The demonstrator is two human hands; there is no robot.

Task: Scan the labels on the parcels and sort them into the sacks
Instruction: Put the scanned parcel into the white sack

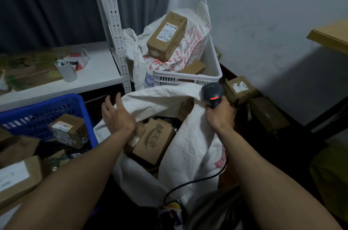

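The white sack gapes open in the middle with brown parcels inside. A blue crate of boxes stands to its left, and a white crate behind it carries a labelled parcel. The left grip is at the sack's left rim, fingers spread and holding nothing, while the right grip is wrapped round the black scanner at its right rim.

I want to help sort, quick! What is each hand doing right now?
Left hand: open, fingers spread, holding nothing, beside the rim of the white woven sack.
Right hand: closed around the black corded handheld scanner.
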